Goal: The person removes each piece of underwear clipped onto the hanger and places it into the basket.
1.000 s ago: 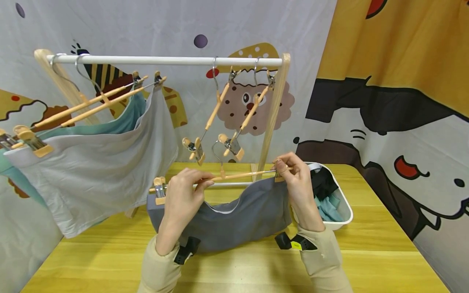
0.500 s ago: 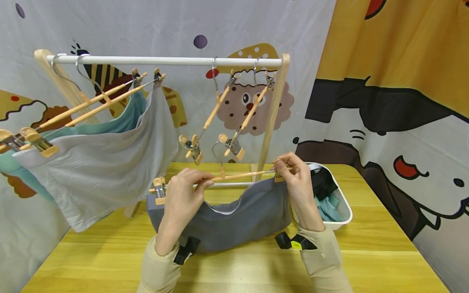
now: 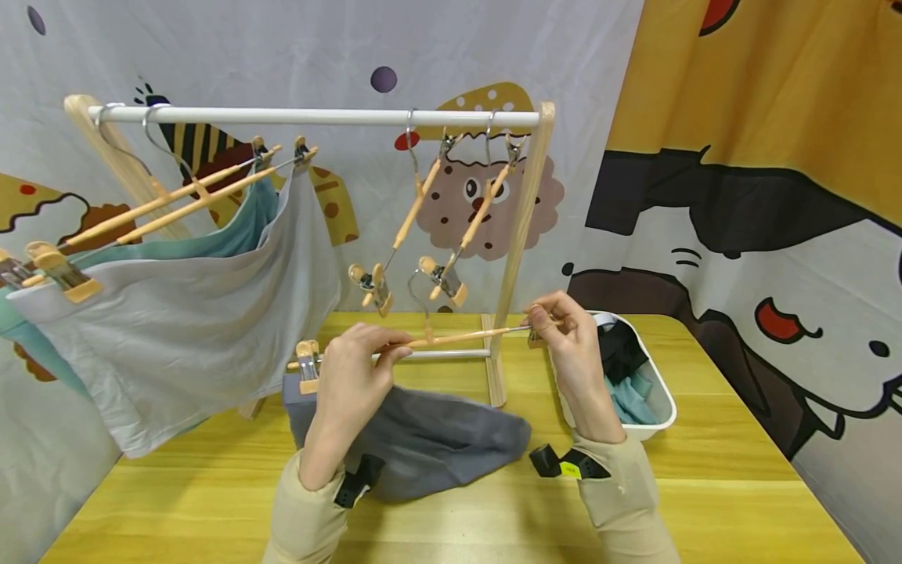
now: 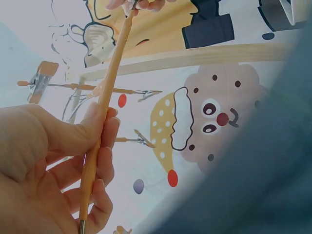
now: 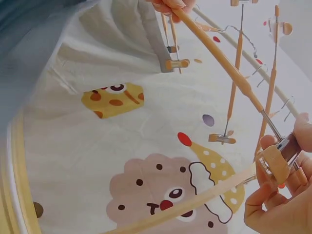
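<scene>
My left hand point(image 3: 352, 372) grips the bar of a wooden clip hanger point(image 3: 458, 338); the left wrist view shows its fingers curled round the bar. My right hand point(image 3: 574, 352) pinches the hanger's right clip point(image 5: 277, 163), with no cloth in its jaws. At the other end, the left clip point(image 3: 308, 368) holds one corner of a dark grey garment point(image 3: 451, 442). The rest of that garment sags to the table, its right end loose and apart from the hanger. Part of it is hidden behind my left hand and wrist.
A white rail point(image 3: 317, 117) on a wooden stand carries a light grey garment point(image 3: 211, 329) and a teal garment point(image 3: 247, 223) on hangers at left. Two bare clip hangers point(image 3: 416, 207) hang at right. A white basket point(image 3: 665, 399) with black and teal cloth stands behind my right hand.
The right end of the dark grey garment has come out of the right clip and dropped to the table. Both hands stay in place on the hanger. The hung garments swing slightly.
</scene>
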Action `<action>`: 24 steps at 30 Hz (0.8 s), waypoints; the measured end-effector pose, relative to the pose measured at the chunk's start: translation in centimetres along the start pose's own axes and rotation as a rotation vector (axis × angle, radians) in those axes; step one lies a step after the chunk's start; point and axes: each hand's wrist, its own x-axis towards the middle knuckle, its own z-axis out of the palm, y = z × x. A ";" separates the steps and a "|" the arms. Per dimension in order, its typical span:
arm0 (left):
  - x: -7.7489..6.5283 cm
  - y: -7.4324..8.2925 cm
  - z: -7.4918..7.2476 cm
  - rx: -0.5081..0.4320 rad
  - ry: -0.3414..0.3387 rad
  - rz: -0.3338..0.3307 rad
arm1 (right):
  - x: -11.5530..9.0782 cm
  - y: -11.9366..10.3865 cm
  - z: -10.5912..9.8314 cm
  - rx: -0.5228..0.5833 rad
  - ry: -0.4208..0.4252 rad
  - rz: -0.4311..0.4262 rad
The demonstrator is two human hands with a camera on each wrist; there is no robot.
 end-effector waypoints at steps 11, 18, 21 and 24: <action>-0.1 0.1 0.2 0.036 -0.020 -0.013 | -0.4 1.2 0.2 -0.495 0.096 -0.290; -0.1 0.3 0.6 0.062 -0.046 -0.016 | -0.5 1.6 1.9 -0.938 0.176 -0.993; -0.1 0.5 0.8 0.057 -0.048 0.005 | -0.8 1.6 2.6 -1.040 0.058 -1.094; -0.2 0.6 0.9 0.040 -0.035 0.054 | -1.2 1.8 3.2 -1.097 -0.038 -1.090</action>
